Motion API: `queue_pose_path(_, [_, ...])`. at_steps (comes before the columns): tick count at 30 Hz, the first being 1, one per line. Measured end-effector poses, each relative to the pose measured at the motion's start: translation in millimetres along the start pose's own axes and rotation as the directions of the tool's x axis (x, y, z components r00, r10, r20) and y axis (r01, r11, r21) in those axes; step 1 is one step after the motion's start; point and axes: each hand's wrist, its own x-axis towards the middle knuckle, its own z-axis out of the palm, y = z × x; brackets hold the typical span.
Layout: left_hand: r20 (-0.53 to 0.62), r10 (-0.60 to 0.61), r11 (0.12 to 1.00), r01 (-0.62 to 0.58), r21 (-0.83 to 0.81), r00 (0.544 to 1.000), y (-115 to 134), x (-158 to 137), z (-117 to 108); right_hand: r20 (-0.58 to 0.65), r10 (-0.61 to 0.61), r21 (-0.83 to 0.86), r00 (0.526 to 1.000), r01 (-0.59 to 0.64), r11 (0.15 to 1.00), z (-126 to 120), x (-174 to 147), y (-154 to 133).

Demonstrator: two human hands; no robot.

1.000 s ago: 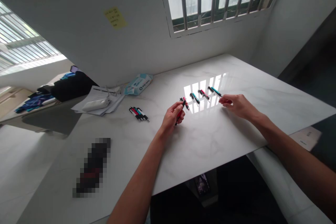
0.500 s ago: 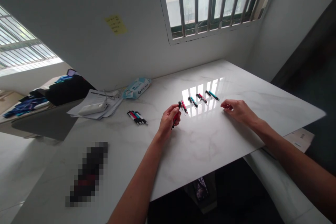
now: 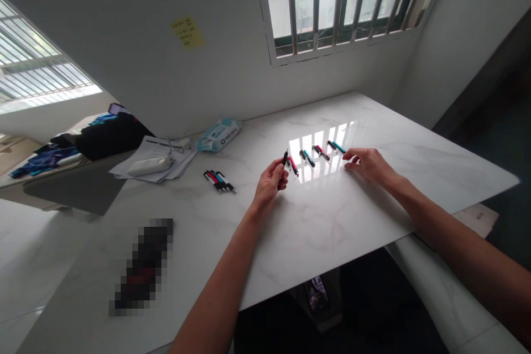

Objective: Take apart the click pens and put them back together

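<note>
My left hand (image 3: 271, 181) is closed around a pen (image 3: 285, 158), whose black end sticks up past the thumb; the fist hides most of its barrel. Just beyond it lies a red pen (image 3: 293, 167) with a thin piece beside it. Farther right, a teal pen (image 3: 307, 158), a red pen (image 3: 322, 154) and another teal pen (image 3: 336, 147) lie in a row, with slim parts alongside. My right hand (image 3: 365, 164) reaches to the near end of the last teal pen, thumb and fingers slightly apart. I cannot tell whether they touch it.
Several pens (image 3: 219, 182) lie side by side on the white marbled table (image 3: 315, 215). Behind them are a wipes packet (image 3: 219, 135) and papers (image 3: 174, 168) under a white device (image 3: 150, 165). A blurred dark object (image 3: 143, 265) lies at the left; a barred window is ahead.
My right hand has moved left to the rightmost teal pen, its fingers opening a little. The pen in my left hand has turned more upright. The view has shifted slightly.
</note>
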Motion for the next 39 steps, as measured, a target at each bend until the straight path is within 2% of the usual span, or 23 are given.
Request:
queue_pose_path(4, [0.004, -0.017, 0.998, 0.016, 0.066, 1.0, -4, 1, 1, -0.126, -0.088, 0.094, 0.988, 0.101, 0.99, 11, 4, -43])
queue_pose_path(7, [-0.032, 0.029, 0.974, -0.021, 0.228, 0.999, -5, 0, 0, -0.022, -0.126, 0.257, 0.992, 0.127, 0.958, 29, 11, -91])
queue_pose_path(9, [-0.039, 0.098, 0.918, -0.076, 0.389, 0.994, -7, -1, -2, 0.026, -0.161, 0.311, 0.987, 0.145, 0.939, 44, 18, -120])
queue_pose_path(11, [-0.036, 0.149, 0.845, -0.109, 0.523, 0.988, -9, -1, -3, 0.045, -0.166, 0.331, 0.985, 0.142, 0.933, 59, 27, -140])
queue_pose_path(14, [-0.033, 0.156, 0.783, -0.103, 0.614, 0.987, -13, 1, -6, 0.061, -0.13, 0.371, 0.99, 0.098, 0.924, 78, 40, -158])
queue_pose_path(16, [-0.039, 0.152, 0.774, -0.095, 0.627, 0.988, -16, 2, -7, 0.068, -0.111, 0.417, 0.991, 0.073, 0.906, 87, 44, -163])
queue_pose_path(20, [-0.041, 0.152, 0.791, -0.096, 0.605, 0.988, -18, 3, -8, 0.069, -0.162, 0.544, 0.984, 0.099, 0.833, 97, 43, -161])
queue_pose_path(26, [-0.04, 0.101, 0.876, -0.07, 0.477, 0.994, -19, 4, -5, 0.046, -0.199, 0.621, 0.979, 0.128, 0.773, 101, 33, -148])
queue_pose_path(30, [-0.056, 0.094, 0.917, -0.065, 0.394, 0.994, -14, 2, -4, 0.014, -0.229, 0.665, 0.973, 0.162, 0.729, 100, 32, -149])
queue_pose_path(35, [-0.082, 0.14, 0.902, -0.092, 0.422, 0.987, -11, 2, -6, 0.029, -0.232, 0.736, 0.972, 0.136, 0.663, 100, 32, -153])
queue_pose_path(39, [-0.092, 0.129, 0.898, -0.077, 0.432, 0.987, -12, 3, -8, 0.065, -0.228, 0.767, 0.972, 0.097, 0.635, 100, 32, -154])
